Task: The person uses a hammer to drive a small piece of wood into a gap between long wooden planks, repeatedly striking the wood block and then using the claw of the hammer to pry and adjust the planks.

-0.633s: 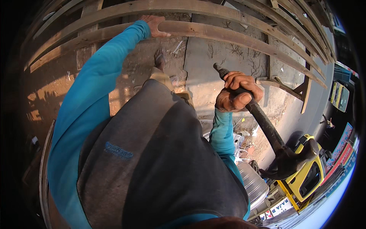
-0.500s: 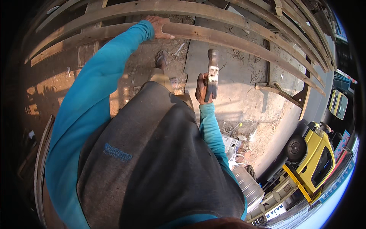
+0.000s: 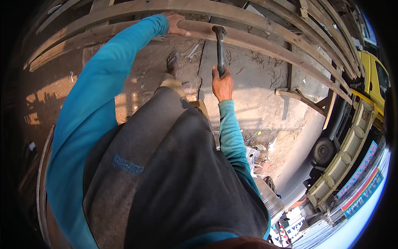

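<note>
My left hand (image 3: 176, 25) grips a long wooden plank (image 3: 251, 41) near its middle, thumb on the near side and fingers over it. In my right hand (image 3: 223, 86) is a claw hammer (image 3: 220, 47), held by its dark handle. Its head overlaps the same plank in the picture, just right of my left hand; whether it touches the wood I cannot tell. A second plank (image 3: 199, 7) runs roughly alongside, farther away.
More wooden beams (image 3: 327, 37) cross at the upper right, above a short timber brace (image 3: 300, 98). Below are a concrete slab (image 3: 248, 89) and brown dirt (image 3: 143, 62) with scattered twigs. At the right stands a truck with a yellow cab (image 3: 375, 79). A silvery container (image 3: 267, 195) sits at the lower right.
My right hand has swung the hammer up and away from me, bringing its head level with the plank. My left hand stays on the plank. The truck has moved farther up the picture.
</note>
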